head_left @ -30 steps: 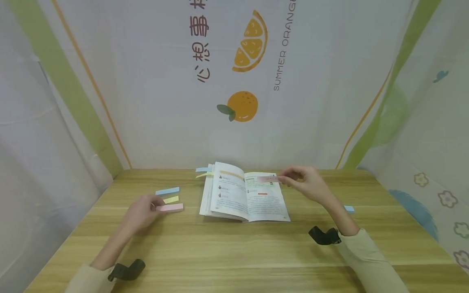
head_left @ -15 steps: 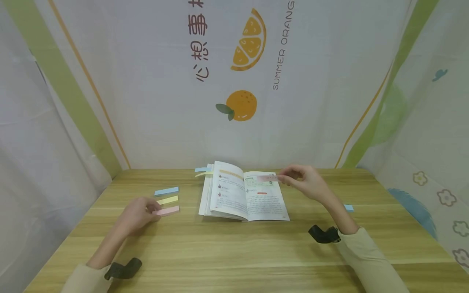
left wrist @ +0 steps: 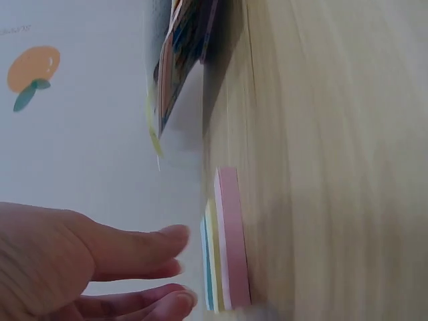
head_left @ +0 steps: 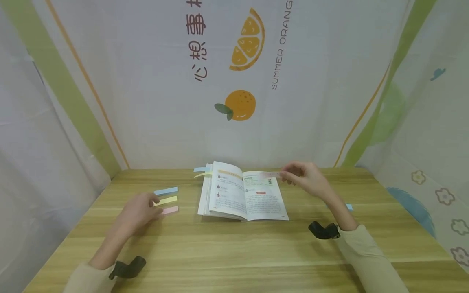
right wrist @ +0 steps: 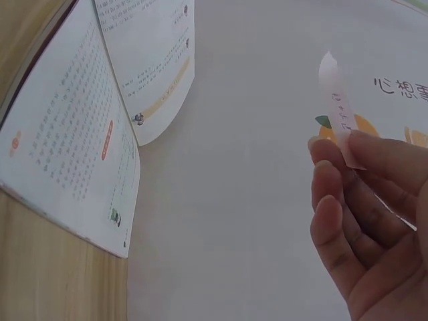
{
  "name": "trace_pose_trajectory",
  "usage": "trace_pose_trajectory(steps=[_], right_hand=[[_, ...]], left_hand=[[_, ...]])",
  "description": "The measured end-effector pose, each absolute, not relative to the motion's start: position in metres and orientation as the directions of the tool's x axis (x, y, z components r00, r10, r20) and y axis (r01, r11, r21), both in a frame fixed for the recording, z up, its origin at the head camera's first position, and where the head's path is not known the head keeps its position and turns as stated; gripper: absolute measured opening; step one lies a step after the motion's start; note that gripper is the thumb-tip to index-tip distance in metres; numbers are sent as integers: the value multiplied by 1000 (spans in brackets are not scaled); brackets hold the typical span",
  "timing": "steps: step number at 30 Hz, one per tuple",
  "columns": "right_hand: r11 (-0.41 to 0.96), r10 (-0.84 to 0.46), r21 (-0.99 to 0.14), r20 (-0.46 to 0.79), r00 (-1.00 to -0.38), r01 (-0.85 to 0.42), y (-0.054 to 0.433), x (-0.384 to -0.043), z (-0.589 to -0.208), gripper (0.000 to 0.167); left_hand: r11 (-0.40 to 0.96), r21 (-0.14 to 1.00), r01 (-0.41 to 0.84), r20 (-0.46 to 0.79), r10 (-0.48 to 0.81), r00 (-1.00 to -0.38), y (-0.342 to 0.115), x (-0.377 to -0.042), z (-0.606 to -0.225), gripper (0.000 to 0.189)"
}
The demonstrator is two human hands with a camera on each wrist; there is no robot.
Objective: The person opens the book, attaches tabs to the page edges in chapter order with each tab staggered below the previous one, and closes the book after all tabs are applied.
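My right hand (head_left: 307,179) pinches a thin pink sticky-note strip (right wrist: 336,100) by one end, between thumb and fingertips, with handwriting on it. The strip hangs over the upper right page of an open book (head_left: 265,205). To the left of the book lie three small sticky-note pads: blue (head_left: 166,191), yellow (head_left: 167,200) and pink (head_left: 170,210). My left hand (head_left: 136,212) is at their left ends, fingers loosely bent and holding nothing. In the left wrist view, a narrow gap shows between those fingertips and the pink pad (left wrist: 231,234).
Blue and yellow sticky strips (head_left: 202,169) jut from the book's left page edges. Another blue piece (head_left: 349,207) lies on the wooden table (head_left: 234,256) beyond my right forearm. A white printed curtain (head_left: 165,122) hangs behind the table's back edge.
My left hand has let go of the pink pad, which now lies slightly nearer me, below the yellow one. My right hand still holds the pink strip and has shifted slightly.
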State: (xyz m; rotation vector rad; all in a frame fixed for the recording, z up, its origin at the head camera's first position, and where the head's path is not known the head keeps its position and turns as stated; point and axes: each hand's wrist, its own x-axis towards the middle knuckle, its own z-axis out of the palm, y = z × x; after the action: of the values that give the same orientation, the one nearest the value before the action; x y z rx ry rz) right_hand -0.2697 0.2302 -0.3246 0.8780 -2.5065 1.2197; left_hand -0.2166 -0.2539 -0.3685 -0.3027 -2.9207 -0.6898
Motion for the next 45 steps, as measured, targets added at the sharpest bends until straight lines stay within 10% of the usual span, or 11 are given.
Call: trace_pose_trajectory(steps=[21, 45], right_hand=[[446, -326, -732, 404, -855, -515, 245, -293, -333, 20], [522, -222, -754, 331, -917, -398, 267, -321, -371, 24]], left_hand=[[833, 360, 420, 505, 204, -839, -147, -227, -348, 22], [791, 274, 547, 428, 409, -806, -39, -262, -343, 24]])
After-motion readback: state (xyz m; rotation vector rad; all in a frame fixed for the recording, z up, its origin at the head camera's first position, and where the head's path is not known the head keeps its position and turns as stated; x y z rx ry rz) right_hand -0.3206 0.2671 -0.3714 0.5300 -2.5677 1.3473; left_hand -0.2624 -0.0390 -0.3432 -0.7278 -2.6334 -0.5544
